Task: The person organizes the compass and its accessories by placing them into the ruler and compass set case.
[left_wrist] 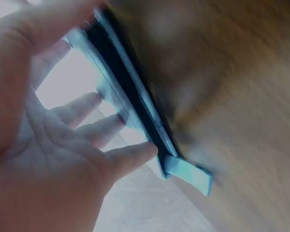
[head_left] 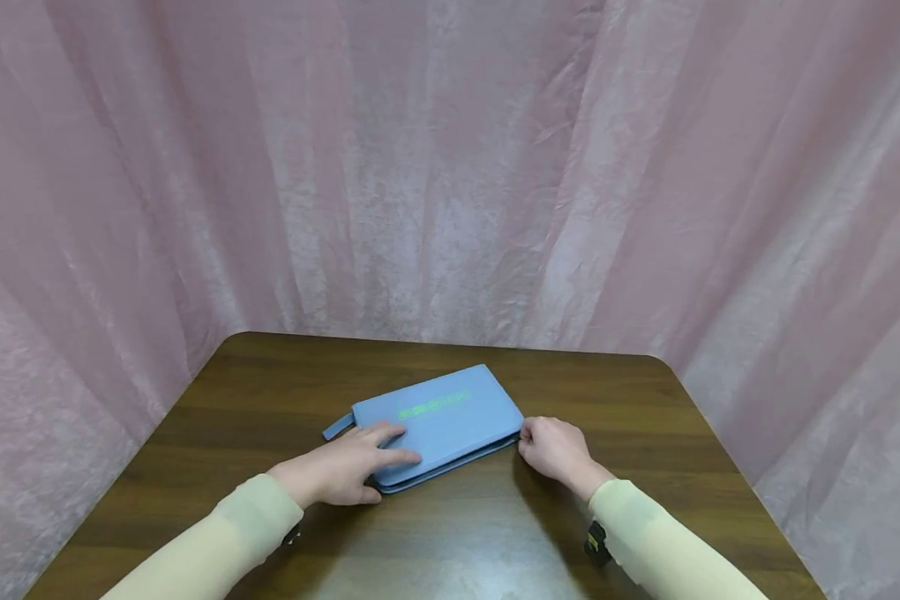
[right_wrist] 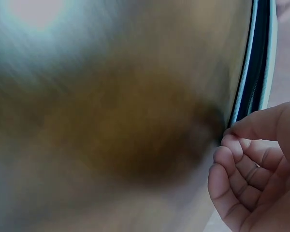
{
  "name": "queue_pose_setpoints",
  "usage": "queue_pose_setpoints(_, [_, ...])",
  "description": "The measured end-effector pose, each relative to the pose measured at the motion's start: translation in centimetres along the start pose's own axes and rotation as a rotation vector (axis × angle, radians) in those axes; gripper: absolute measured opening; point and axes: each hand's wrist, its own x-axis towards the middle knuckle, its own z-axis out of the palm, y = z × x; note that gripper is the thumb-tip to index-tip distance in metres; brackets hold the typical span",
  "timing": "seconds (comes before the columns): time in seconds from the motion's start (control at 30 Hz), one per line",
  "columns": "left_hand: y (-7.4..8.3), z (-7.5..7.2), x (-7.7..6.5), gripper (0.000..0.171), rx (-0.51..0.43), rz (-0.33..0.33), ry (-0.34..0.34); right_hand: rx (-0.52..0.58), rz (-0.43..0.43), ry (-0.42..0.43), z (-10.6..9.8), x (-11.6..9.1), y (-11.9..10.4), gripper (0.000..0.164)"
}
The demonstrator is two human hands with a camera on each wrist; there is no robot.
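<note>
A flat blue zip case [head_left: 450, 417] with green lettering lies at an angle on the table. Its zipper gapes along the near edge, with dark lining visible in both wrist views. My left hand [head_left: 341, 467] rests on the case's left end, fingers spread over the cover and edge; the left wrist view shows the fingers [left_wrist: 130, 153] nearly straight. At the near right corner, my right hand [head_left: 557, 450] is curled, thumb and forefinger pinching at the zipper [right_wrist: 253, 89]. The zipper pull itself is hidden by the fingertips.
A blue strap loop [head_left: 338, 427] sticks out from the case's left end. The brown wooden table [head_left: 270, 375] has rounded far corners. Pink curtains [head_left: 450, 167] hang behind it and at both sides. Dark bands sit on both wrists.
</note>
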Motion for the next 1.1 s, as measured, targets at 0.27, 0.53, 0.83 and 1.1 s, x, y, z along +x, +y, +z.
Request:
queue_pose_setpoints(0.27, [-0.6,1.1,1.3,0.068,0.321,0.080,0.145,-0.021,-0.051,0.032,1.8,3.1,1.4,0.036])
queue_pose_setpoints(0.53, [-0.6,1.8,2.3,0.060,0.317,0.151,0.222,0.015,-0.143,0.047,2.1,2.4,-0.7,0.036])
queue_pose_setpoints(0.83, [1.0,2.2,3.9,0.054,0.360,0.175,0.274,0.081,-0.346,0.061,1.7,0.1,-3.7,0.030])
queue_pose_setpoints(1.1, [1.9,2.7,5.3,0.054,0.336,0.158,0.286,0.078,-0.442,-0.077,1.3,-1.4,-5.8,0.021])
